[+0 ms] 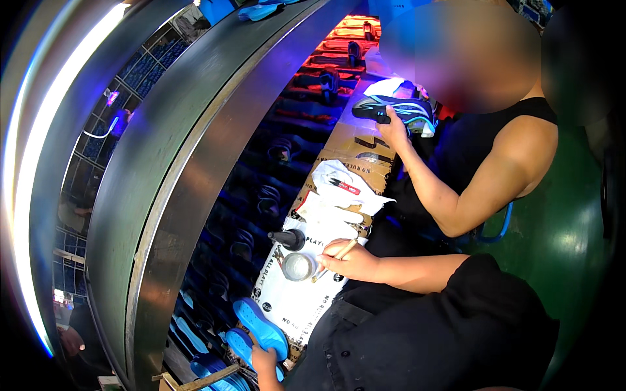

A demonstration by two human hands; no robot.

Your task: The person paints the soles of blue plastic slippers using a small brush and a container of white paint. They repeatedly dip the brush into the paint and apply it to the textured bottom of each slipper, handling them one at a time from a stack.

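Observation:
My right hand (352,260) grips a thin brush (323,270) with a pale handle, its tip slanting down beside a small round cup (297,266). The cup stands on white printed paper (287,306), and a black bottle with a tapered nozzle (288,239) is just behind it. Down at the lower edge, my left hand (263,363) has its fingers on a blue shoe sole (242,344). A second blue sole (259,326) lies against that one, on the near end of the worktop.
A co-worker's hand (394,130) holds a dark shoe with blue trim (404,112). White cloths (345,179) and a red marker-like tool (344,186) lie on the cardboard-covered worktop. Shoe parts (267,199) fill the dark conveyor at left, beneath a long metal hood (189,163). More blue soles (218,370) sit near a wooden bar.

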